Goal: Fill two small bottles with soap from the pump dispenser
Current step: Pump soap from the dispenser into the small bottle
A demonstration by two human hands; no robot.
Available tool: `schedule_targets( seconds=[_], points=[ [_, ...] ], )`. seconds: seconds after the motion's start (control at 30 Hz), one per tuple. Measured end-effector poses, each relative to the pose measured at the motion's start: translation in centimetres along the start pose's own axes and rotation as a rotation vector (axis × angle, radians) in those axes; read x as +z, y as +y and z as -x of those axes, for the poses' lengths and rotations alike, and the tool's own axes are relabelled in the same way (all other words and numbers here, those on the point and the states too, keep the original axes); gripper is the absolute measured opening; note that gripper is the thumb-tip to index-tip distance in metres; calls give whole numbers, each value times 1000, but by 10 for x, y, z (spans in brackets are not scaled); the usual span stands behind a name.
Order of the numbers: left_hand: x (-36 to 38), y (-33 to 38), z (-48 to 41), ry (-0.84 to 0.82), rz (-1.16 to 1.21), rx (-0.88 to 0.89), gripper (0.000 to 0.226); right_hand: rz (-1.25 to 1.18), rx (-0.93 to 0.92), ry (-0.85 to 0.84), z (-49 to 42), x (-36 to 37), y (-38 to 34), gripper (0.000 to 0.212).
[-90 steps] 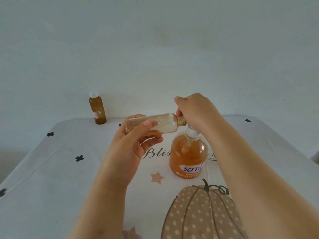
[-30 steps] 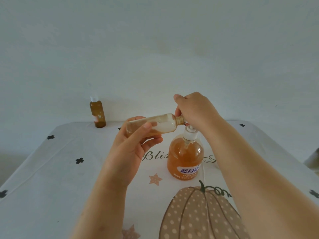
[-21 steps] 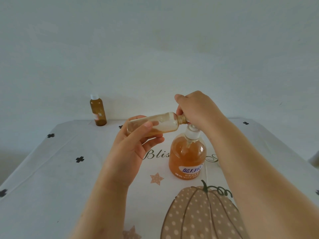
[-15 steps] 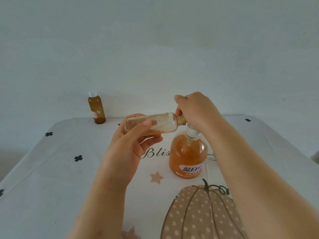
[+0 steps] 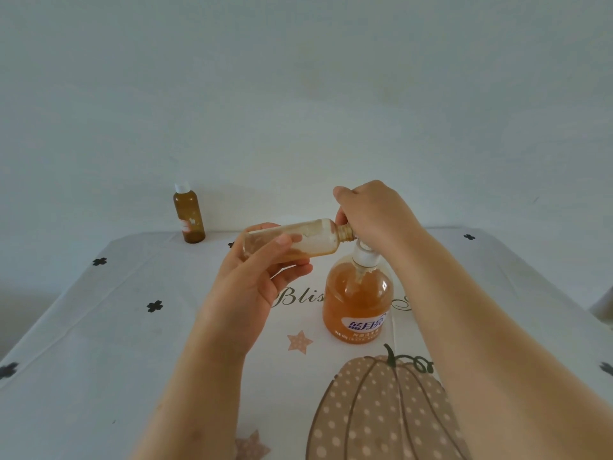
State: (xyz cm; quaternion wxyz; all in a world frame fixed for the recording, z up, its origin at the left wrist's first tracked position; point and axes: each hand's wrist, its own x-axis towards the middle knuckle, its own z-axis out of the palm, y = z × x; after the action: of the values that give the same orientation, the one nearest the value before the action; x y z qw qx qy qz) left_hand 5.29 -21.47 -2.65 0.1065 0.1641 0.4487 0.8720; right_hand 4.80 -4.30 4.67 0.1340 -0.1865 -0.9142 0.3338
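Little had moved over the last few seconds: your left hand (image 5: pixel 252 287) kept the small bottle (image 5: pixel 292 240) lying almost level at the pump, and your right hand (image 5: pixel 374 214) stayed on top of the pump dispenser (image 5: pixel 358 303); only the view drifted a touch.

Your left hand gripped the bottle round its base end, thumb across the near side and fingers curled beneath. The open threaded neck pointed right, tucked against your right hand just above the dispenser's white collar (image 5: pixel 365 257). Your right hand was curled down over the pump head, knuckles up and wrist raised, with the forearm coming in from the near-right. The head and spout were hidden beneath it, so I could not tell how the spout met the neck.

The bottle showed only a thin layer of amber soap along its lower side, so I judge this fill to be early. To do it well, you needed to hold the neck snug on the spout, drop the base a little so soap ran away from the mouth, and press in slow, full strokes.

The dispenser stood about midway on the table (image 5: pixel 99 360), just beyond the pumpkin print (image 5: pixel 381 410). The other small bottle (image 5: pixel 189 217), dark with soap and capped white, stood upright at the far-left corner, well apart from both hands.
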Motion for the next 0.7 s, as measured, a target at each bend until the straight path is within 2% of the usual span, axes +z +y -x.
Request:
schedule_targets(
  seconds=[0.17,0.3,0.53,0.7],
  points=[
    [3,2,2,-7,6,23,58,-6,-29,4,2,-9,-6,48],
    [4,3,3,-1,17,22,59,-9,-4,-20,3,-8,-7,46],
    [3,1,3,11,32,-1,56,-20,-5,-25,3,-7,-5,44],
    [-1,-2,0,14,5,-13,43,-24,-32,-4,1,-2,1,43]
  ],
)
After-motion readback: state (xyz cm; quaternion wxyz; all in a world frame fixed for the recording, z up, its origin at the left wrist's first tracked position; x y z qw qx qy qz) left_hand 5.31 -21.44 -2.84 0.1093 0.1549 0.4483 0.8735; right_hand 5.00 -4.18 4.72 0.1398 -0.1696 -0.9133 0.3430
